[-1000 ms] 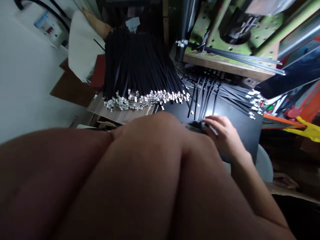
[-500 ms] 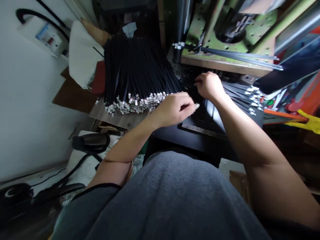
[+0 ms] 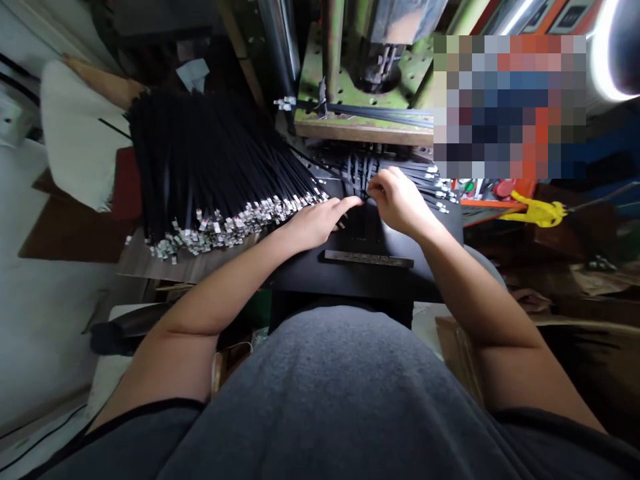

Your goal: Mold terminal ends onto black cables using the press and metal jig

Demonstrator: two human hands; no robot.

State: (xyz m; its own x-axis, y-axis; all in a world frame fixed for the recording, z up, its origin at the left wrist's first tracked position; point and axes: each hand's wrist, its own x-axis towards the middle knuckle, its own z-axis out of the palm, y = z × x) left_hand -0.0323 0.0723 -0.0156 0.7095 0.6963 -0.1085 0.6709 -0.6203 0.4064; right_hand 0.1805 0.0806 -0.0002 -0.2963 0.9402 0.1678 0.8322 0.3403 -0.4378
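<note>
My left hand [image 3: 316, 225] reaches in from the left with its index finger stretched out; the fingertip is beside a thin dark strand at my right fingers. Small light connector ends [image 3: 342, 223] show just beneath its fingers, and I cannot tell whether it touches them. My right hand [image 3: 403, 203] is closed in a pinch on a black flat cable, mostly hidden by the fingers. Behind the hands, several curved black cables [image 3: 357, 172] stand up from the dark work surface [image 3: 367, 237]. More cables with silvery white ends [image 3: 440, 190] lie right of my right hand.
A large pile of black cables [image 3: 200, 153] with white-metal ends covers the wooden board at left. A slotted metal bar [image 3: 369, 259] lies near the front edge. A green press plate [image 3: 345, 73] rises behind, cables on it. A yellow object [image 3: 535, 210] is at right.
My view has turned to the right. My left index finger has straightened toward my right hand, and the two hands are closer together. Curved cables now show behind them.
</note>
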